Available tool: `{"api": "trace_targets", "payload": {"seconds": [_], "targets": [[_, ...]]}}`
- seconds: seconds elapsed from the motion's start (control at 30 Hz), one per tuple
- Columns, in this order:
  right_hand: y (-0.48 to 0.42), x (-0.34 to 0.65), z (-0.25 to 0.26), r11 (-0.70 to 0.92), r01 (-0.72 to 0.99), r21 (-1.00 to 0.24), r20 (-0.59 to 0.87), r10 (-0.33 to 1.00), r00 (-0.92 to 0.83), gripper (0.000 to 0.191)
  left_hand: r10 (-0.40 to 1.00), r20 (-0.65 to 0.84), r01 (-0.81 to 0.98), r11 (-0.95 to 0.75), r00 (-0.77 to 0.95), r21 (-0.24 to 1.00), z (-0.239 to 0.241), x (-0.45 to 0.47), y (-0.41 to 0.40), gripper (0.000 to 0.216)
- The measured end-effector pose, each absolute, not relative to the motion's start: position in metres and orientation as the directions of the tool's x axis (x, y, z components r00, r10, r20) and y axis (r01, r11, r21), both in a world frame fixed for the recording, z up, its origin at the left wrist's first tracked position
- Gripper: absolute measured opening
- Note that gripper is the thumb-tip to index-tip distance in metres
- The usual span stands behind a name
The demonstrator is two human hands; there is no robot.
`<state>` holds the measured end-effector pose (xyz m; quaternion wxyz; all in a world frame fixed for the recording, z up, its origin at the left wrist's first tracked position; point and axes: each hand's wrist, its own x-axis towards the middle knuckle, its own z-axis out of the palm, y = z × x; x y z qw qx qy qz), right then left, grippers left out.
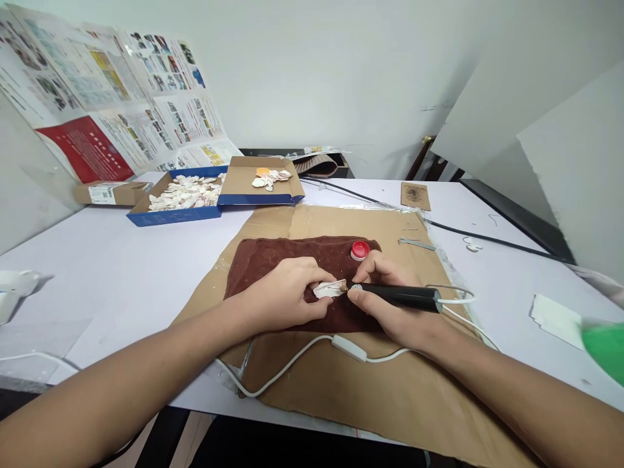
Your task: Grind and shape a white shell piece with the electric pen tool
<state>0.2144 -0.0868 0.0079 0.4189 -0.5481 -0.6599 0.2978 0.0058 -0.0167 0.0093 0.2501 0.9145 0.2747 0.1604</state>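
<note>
My left hand (297,296) pinches a small white shell piece (327,288) between thumb and fingers, above a brown cloth (258,260). In my right hand (385,299) is a black corded electric pen (404,296), gripped near its brass-coloured front end. The pen's tip meets the right end of the shell piece; whether it touches or sits just over it I cannot tell. Just beyond my right fingers stands a small round tin (360,250) with a red inside. A white cord with an inline switch (349,348) lies in front of the cloth.
Cardboard (331,383) lies under the cloth on the white table (88,260). A blue box (175,214) at the back left holds many white pieces; several more rest on its lid (234,179). Tweezers (416,244) lie right of the cloth. A green object (607,351) stands far right.
</note>
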Motion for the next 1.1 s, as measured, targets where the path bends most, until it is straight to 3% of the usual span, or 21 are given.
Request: {"api": "trace_targets", "payload": {"seconds": [0.17, 0.67, 0.87, 1.1], "targets": [[-0.0861, 0.2148, 0.0074, 0.315, 0.520, -0.794, 0.319, 0.944, -0.085, 0.017, 0.579, 0.150, 0.435, -0.736, 0.802, 0.519, 0.0104, 0.0082, -0.0185, 0.007], [-0.0913, 0.2123, 0.0070, 0.416, 0.601, -0.683, 0.386, 0.903, -0.186, 0.021, 0.593, 0.081, 0.456, -0.692, 0.801, 0.560, 0.0102, 0.0084, -0.0171, 0.016], [-0.0879, 0.2116, 0.0062, 0.361, 0.585, -0.726, 0.368, 0.923, -0.112, 0.023, 0.596, 0.031, 0.461, -0.652, 0.803, 0.602, 0.0137, 0.0079, -0.0148, 0.015], [-0.0859, 0.2144, 0.0041, 0.380, 0.551, -0.743, 0.345, 0.923, -0.171, 0.020, 0.550, 0.056, 0.403, -0.673, 0.834, 0.620, 0.0175, 0.0074, -0.0144, 0.007]]}}
